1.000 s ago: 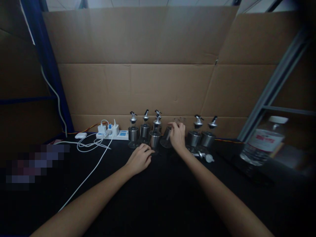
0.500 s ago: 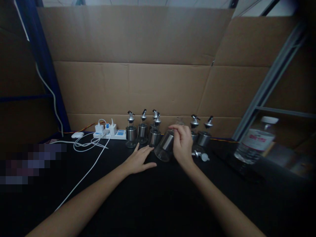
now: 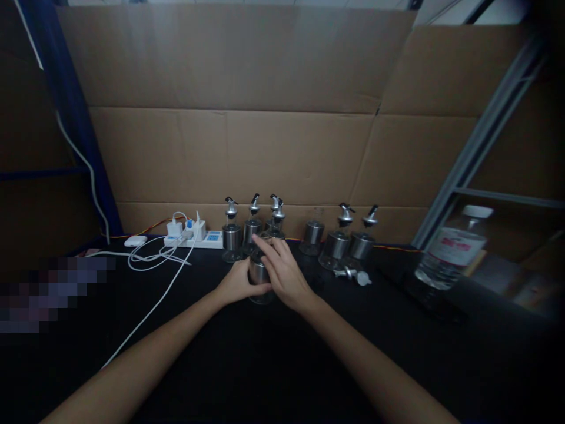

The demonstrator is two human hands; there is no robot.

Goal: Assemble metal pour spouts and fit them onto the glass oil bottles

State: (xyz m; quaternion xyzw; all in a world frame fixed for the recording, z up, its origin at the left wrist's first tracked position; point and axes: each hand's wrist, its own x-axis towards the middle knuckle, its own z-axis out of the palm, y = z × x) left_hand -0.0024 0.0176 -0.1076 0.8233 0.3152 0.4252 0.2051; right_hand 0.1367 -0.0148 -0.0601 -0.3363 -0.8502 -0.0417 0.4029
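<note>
A glass oil bottle with a steel sleeve (image 3: 259, 272) stands on the black table between my hands. My left hand (image 3: 238, 282) wraps its left side, thumb across the front. My right hand (image 3: 289, 274) lies against the bottle's upper right, fingers stretched over the neck, which they mostly hide. Just behind are several similar bottles with pour spouts, among them the leftmost bottle (image 3: 232, 235). Right of my hands stands a bottle without a spout (image 3: 313, 234), beside two spouted bottles, the nearer bottle (image 3: 336, 244) and the right bottle (image 3: 361, 244). A loose pour spout (image 3: 353, 275) lies before them.
A white power strip (image 3: 214, 240) with plugged-in chargers and looping white cables sits at the back left. A labelled water bottle (image 3: 454, 247) stands at the right. Behind everything rises a cardboard wall (image 3: 265, 153). A white cable (image 3: 152, 312) runs toward my left forearm.
The tilted bottle has come left and nearer, now held upright in my left hand. My right hand moved left with it and its fingers have straightened. The view shifted slightly.
</note>
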